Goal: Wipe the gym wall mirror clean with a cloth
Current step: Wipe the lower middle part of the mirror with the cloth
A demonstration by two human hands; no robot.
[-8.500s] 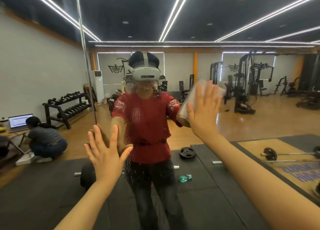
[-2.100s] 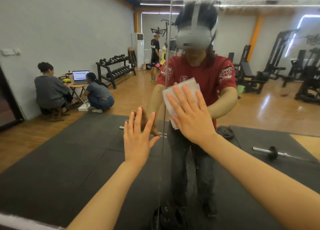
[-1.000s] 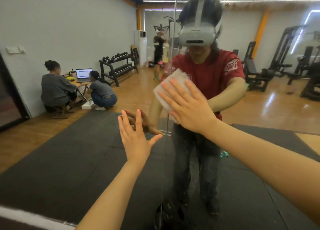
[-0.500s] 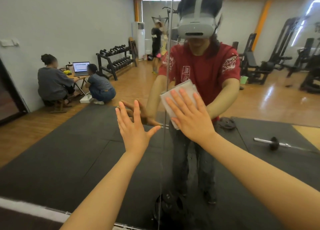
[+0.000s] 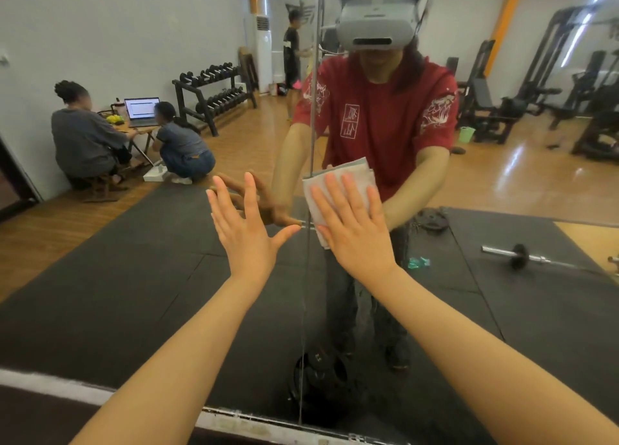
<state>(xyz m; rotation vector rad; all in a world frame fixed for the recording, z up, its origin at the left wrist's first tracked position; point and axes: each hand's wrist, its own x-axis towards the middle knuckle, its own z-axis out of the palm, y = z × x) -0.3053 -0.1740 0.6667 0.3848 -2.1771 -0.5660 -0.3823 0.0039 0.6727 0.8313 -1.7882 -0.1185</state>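
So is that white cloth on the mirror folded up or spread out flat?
Folded. The cloth shows stacked layered edges at its upper right corner, and it is a compact pad barely larger than the right hand pressing it to the mirror.

Wall mirror (image 5: pixel 100 277) with white cloth (image 5: pixel 338 190) flat against it

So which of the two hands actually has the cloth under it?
The right hand: its flat fingers press the white cloth against the mirror. The left hand is bare.

The gym is evenly bright from ceiling strip lights (image 5: pixel 577 25), which glare off the wooden floor (image 5: pixel 512 163). The wide lens bows the edges; distant equipment looks soft.
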